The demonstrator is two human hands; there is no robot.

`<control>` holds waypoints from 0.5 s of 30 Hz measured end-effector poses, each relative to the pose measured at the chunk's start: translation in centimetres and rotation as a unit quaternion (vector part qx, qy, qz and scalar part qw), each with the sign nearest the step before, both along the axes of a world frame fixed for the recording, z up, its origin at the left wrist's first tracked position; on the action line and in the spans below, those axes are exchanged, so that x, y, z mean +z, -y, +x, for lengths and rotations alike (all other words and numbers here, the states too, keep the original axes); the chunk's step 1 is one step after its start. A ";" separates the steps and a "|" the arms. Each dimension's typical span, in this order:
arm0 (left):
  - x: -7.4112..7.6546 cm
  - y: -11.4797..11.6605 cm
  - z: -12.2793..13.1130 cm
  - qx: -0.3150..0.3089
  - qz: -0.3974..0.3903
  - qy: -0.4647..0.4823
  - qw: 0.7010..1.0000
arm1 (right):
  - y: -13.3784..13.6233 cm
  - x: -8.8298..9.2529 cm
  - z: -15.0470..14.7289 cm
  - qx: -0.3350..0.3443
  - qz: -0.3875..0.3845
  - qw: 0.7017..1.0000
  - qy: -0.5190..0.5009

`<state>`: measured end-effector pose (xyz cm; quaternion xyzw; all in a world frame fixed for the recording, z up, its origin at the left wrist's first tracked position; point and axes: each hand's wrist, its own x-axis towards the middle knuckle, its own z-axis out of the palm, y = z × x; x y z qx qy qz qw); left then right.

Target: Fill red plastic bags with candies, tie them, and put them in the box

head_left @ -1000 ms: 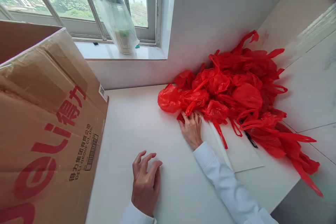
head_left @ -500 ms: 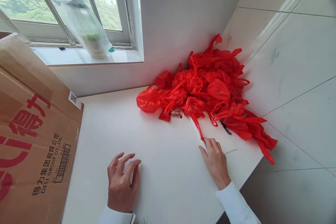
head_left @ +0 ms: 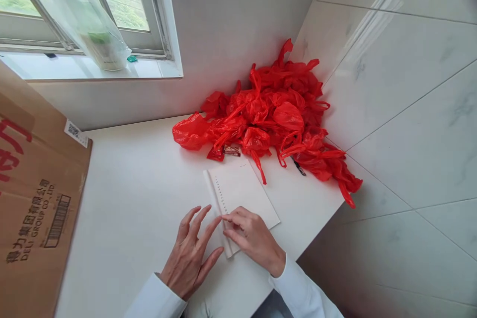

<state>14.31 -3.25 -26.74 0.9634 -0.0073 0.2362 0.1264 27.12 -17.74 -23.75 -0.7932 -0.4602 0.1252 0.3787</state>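
A white notebook (head_left: 246, 186) lies on the white table, with a row of small dark marks along its left side and a pale strip at that edge. My right hand (head_left: 257, 238) rests over its lower left part, fingers bent and fingertips closed on that edge. Just left of it, my left hand (head_left: 194, 251) is open with its fingers spread. Its index fingertip comes close to the right fingertips, and I cannot tell whether it touches the notebook. Behind the notebook is a heap of red plastic bags (head_left: 257, 109); one handle hangs over the notebook's upper right side.
A large cardboard box (head_left: 37, 198) stands at the left. Small wrapped packets (head_left: 232, 150) and a black pen-like item (head_left: 298, 166) lie at the heap's front. A bagged container (head_left: 106, 52) stands on the windowsill. Tiled wall borders the right; the table edge (head_left: 320, 226) runs diagonally there.
The notebook has come out from under the red bags toward me, with my right hand on it. My left hand has moved right, beside it. The view has shifted right.
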 end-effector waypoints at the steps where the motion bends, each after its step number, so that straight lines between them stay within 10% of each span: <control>1: -0.1 0.1 0.1 -0.002 0.003 -0.006 1.000 | 0.6 0.0 1.9 -0.031 0.017 0.999 0.002; 7: -0.4 1.3 0.6 -0.024 0.036 -0.058 0.997 | 6.4 -0.9 15.5 -0.357 -0.168 0.891 0.224; 10: -0.3 1.4 0.8 -0.007 0.037 -0.093 0.995 | 7.1 -2.1 19.1 -0.391 -0.264 0.844 0.253; 15: 0.3 1.4 0.8 0.019 0.019 -0.124 0.992 | 7.0 -2.7 19.5 -0.387 -0.290 0.850 0.208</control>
